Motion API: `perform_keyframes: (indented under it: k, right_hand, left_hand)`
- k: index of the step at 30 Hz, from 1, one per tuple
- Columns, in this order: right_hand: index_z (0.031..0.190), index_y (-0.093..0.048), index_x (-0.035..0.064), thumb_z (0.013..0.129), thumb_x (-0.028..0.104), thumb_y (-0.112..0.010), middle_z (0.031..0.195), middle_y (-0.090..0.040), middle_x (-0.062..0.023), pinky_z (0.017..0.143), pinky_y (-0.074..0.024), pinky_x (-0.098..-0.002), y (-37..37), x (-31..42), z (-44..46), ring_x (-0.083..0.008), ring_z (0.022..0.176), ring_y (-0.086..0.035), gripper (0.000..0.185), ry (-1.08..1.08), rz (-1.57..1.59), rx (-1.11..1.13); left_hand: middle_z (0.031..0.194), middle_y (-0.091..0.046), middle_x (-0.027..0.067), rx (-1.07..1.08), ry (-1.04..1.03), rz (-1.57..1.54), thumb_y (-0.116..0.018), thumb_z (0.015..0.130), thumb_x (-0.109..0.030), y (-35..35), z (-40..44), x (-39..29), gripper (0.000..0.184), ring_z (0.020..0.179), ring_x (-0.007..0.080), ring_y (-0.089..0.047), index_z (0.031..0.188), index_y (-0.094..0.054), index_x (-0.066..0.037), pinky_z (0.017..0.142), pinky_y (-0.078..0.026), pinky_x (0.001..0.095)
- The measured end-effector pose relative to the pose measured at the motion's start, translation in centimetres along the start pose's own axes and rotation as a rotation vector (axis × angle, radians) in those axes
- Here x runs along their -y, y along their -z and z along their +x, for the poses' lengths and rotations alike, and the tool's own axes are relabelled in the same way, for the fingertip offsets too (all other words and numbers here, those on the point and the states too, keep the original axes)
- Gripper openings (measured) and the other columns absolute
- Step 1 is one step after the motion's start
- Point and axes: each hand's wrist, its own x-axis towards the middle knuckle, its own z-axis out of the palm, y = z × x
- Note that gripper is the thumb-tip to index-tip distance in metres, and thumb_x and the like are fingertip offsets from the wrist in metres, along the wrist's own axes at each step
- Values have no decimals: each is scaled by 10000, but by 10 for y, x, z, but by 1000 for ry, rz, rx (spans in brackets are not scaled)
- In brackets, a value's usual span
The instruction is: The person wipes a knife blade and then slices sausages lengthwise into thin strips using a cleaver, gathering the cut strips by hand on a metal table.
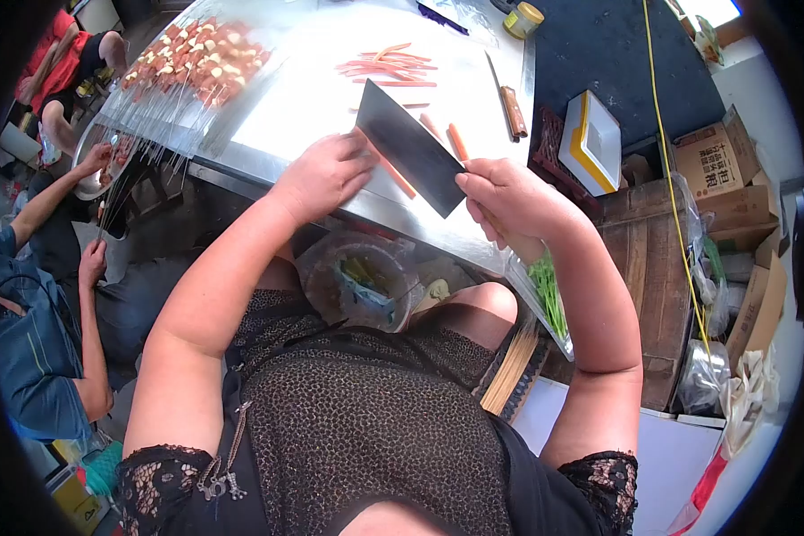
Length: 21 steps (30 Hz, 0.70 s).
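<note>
My right hand is wrapped round the handle of a cleaver, whose broad dark blade slants across the white table. Along the blade's lower edge lies a long pinkish-orange stick that looks like sausage. My left hand is closed, its curled fingertips against the stick on the left side of the blade. Just beyond the cleaver are another sausage piece and a pile of cut strips.
Many loaded skewers cover the table's left end. A wooden-handled knife and a jar lie to the right. A plastic-lined bin stands below the edge. At left, a co-worker holds skewers over a metal bowl.
</note>
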Motion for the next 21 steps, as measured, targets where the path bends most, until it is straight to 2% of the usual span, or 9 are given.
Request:
perform_keyframes:
  k: [21]
  right_hand:
    - [796,-501,-1,1021,214,-423,571,-535,-31,445,-486,-314,-10,-10,5,-140,438,-545,320,31,-79,-40]
  left_hand:
    - [1174,-613,177,-20,-4,25,-686,834,-129,-5,-1,1,256,1113,348,-586,1083,-710,-73,965,-480,428]
